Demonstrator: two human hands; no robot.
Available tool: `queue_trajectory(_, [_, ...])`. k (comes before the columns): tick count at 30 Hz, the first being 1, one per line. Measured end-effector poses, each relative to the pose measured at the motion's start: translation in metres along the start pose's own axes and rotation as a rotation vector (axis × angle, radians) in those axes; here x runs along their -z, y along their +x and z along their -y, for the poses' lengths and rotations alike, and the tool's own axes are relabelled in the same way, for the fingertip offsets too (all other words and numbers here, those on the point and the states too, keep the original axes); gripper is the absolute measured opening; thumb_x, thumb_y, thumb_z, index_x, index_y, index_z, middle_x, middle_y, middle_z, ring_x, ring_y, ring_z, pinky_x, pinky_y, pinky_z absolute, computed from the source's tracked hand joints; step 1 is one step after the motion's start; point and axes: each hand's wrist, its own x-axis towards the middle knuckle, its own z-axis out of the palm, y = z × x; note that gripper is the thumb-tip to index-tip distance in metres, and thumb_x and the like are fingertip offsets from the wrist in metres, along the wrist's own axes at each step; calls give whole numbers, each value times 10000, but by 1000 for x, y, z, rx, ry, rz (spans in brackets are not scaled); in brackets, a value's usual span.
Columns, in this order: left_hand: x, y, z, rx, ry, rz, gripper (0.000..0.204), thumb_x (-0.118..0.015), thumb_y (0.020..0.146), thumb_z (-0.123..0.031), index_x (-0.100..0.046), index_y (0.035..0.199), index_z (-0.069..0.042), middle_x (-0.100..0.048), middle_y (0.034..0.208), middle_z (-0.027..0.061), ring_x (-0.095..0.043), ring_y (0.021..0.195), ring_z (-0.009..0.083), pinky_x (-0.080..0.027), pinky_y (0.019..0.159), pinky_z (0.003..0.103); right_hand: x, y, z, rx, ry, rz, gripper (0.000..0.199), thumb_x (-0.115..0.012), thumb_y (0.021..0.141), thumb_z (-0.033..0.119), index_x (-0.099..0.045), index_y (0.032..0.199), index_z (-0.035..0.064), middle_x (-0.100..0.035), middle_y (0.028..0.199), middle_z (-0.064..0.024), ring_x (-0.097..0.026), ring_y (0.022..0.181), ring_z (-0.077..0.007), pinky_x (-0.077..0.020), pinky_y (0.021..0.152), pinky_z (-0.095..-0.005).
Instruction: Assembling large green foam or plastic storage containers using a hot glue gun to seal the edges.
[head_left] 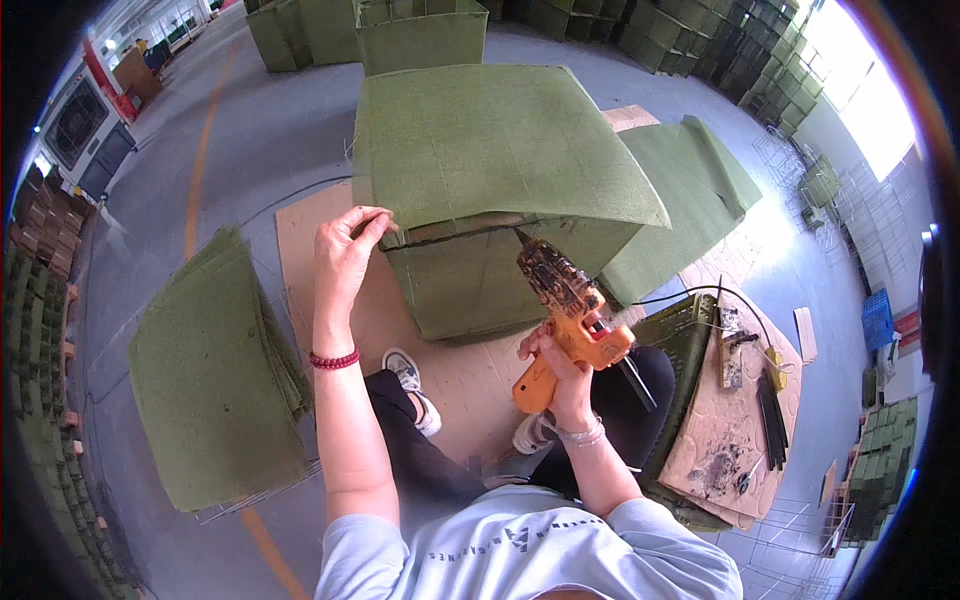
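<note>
Green box (pixel 480 270) in front of the knees: left hand (pixel 345 250) pinches its lifted top sheet (pixel 500 140), right hand (pixel 560 365) grips orange glue gun (pixel 565 315), nozzle at the open seam, so gluing looks unfinished.

The nearest package is a green, felt-covered box (pixel 470 280) on a flat sheet of brown cardboard (pixel 300 250) on the floor, straight ahead; its large green lid panel (pixel 500 140) lies tilted over the top, and its front face is a squarish green wall. Behind it stand more green boxes (pixel 420 35) of the same kind, open at the top, in a row along the far floor. At the far right a small blue crate (pixel 878 318) sits on the floor, with a stack of small green boxes (pixel 885 450) just below it. Brown cartons (pixel 45 225) are stacked at the far left edge. No labels, signs or screens can be made out.
</note>
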Motion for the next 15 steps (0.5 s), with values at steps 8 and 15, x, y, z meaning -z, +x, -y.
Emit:
queue_trajectory(8, [2,0,2,0,34,2,140,-598,866,-110,-678,891,2,-676,801,28,-594,785,78,-442,778,233,-4,0,0,0,13,-8,166,-566,841,73,-497,977,6,-520,788,-64,-528,741,-179,-445,667,-328])
queue_trajectory(15, [0,0,0,4,36,-6,146,-598,865,-113,-677,890,6,-675,797,33,-590,782,79,-439,772,233,6,4,3,19,17,-69,126,-571,857,63,-493,946,21,-535,817,-44,-553,726,-175,-442,677,-301])
